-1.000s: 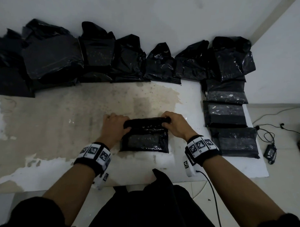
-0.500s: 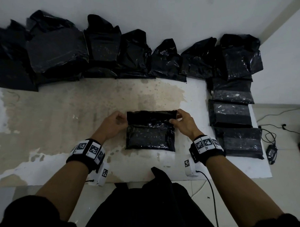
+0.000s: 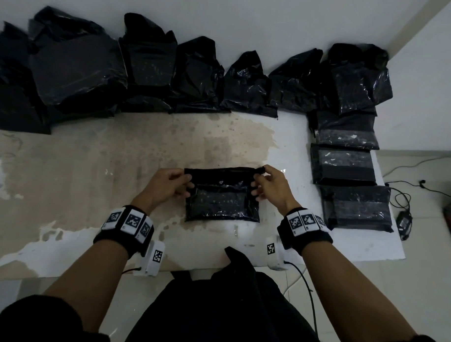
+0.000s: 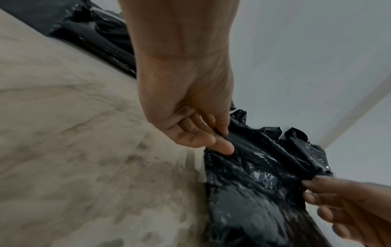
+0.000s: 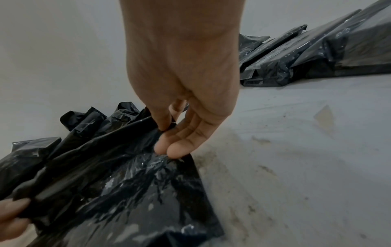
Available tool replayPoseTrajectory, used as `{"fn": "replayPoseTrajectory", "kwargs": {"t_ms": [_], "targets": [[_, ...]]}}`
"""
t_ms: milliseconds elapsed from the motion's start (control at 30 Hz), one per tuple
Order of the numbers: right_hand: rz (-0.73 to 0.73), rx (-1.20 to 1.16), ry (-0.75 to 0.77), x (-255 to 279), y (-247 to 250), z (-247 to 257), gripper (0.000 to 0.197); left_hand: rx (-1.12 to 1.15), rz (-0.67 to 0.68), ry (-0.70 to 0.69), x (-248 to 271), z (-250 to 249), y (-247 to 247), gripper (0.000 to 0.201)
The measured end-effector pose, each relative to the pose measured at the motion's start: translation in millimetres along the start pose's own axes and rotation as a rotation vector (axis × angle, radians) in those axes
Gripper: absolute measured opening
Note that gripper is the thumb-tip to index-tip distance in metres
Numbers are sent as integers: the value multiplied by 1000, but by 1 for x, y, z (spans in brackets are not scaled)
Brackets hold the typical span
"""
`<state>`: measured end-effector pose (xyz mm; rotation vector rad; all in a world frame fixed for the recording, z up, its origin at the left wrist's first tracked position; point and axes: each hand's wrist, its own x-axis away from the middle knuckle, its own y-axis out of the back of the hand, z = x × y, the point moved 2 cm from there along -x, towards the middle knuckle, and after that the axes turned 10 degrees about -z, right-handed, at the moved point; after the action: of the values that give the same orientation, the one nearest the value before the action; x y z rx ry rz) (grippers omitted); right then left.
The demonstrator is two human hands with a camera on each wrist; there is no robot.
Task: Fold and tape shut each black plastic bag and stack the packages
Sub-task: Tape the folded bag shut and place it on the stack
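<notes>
**packmule:** so the black plastic bag (image 3: 222, 196) in the middle lies flat on the stained white table (image 3: 91, 166), glossy and crinkly, roughly rectangular. Its top flap is rolled into a narrow band along the far edge, lifted a bit off the rest.

**tapejunkie:** and the others?

**packmule:** row of unsealed bags (image 3: 197, 72) slumped against the back wall, tops loose and bunched up. On the right side, finished packages (image 3: 347, 165) are laid flat in a column running toward the near edge, overlapping slightly, with shiny strips across them that look like tape.
</notes>
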<state>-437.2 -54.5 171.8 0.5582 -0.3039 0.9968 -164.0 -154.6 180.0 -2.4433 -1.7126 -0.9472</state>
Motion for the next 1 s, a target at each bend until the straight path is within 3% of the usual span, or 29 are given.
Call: {"fn": "replayPoseTrajectory", "kwargs": {"t_ms": [200, 333, 400, 500, 700, 800, 933, 1000], "targets": [[38, -4, -25, 21, 9, -7, 26, 66, 81, 43, 18, 14, 11, 28], [73, -31, -91, 31, 16, -11, 44, 106, 30, 115, 26, 21, 7, 31], [56, -13, -48, 31, 13, -13, 35, 78, -4, 79, 28, 28, 2, 28], [36, 32, 55, 30, 5, -21, 6, 76, -51, 66, 34, 38, -7, 18], [65, 52, 79, 36, 0, -40, 21, 173, -86, 140, 44, 51, -21, 3], [64, 33, 62, 40, -2, -41, 27, 161, -84, 126, 43, 51, -23, 13], [58, -4, 95, 40, 3, -23, 40, 122, -41, 19, 37, 38, -11, 42], [69, 27, 158, 36, 8, -14, 44, 51, -15, -54, 30, 31, -4, 41]]}}
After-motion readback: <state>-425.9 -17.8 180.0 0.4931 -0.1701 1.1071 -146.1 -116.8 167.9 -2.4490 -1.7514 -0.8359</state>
